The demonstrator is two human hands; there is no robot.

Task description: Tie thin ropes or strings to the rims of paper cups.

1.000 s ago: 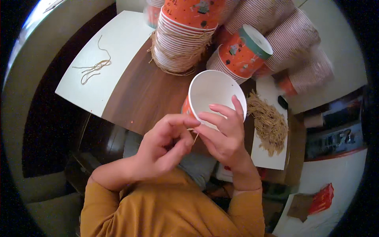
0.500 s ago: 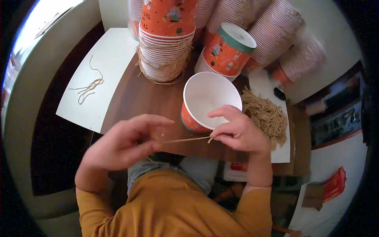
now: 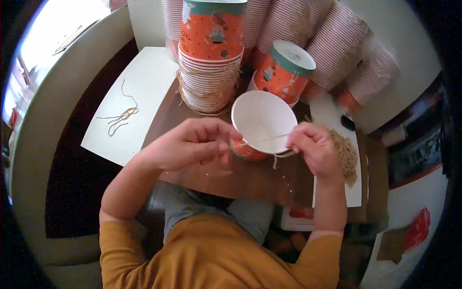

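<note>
A white-lined paper bucket point(image 3: 260, 115) with an orange outside stands on the brown table, its mouth tipped toward me. Thin tan string point(image 3: 275, 138) runs across the front of its mouth, and a short end dangles below the rim. My right hand point(image 3: 317, 147), at the bucket's right side, pinches the string. On the left, my left hand point(image 3: 199, 143) has its fingers curled together by the front rim, closed on the string, which shows only faintly there.
Behind stand a tall stack of nested buckets point(image 3: 209, 89) wrapped with string and an upside-down orange bucket point(image 3: 281, 77). More bucket stacks point(image 3: 339, 41) lean at the back right. A string pile point(image 3: 345, 159) lies right; loose string point(image 3: 124, 114) lies on the left white board point(image 3: 120, 144).
Both hands have moved up toward the bucket, the right one also outward to its right side. The string, earlier stretched in front of the bucket, now crosses its mouth. My view has shifted slightly.
</note>
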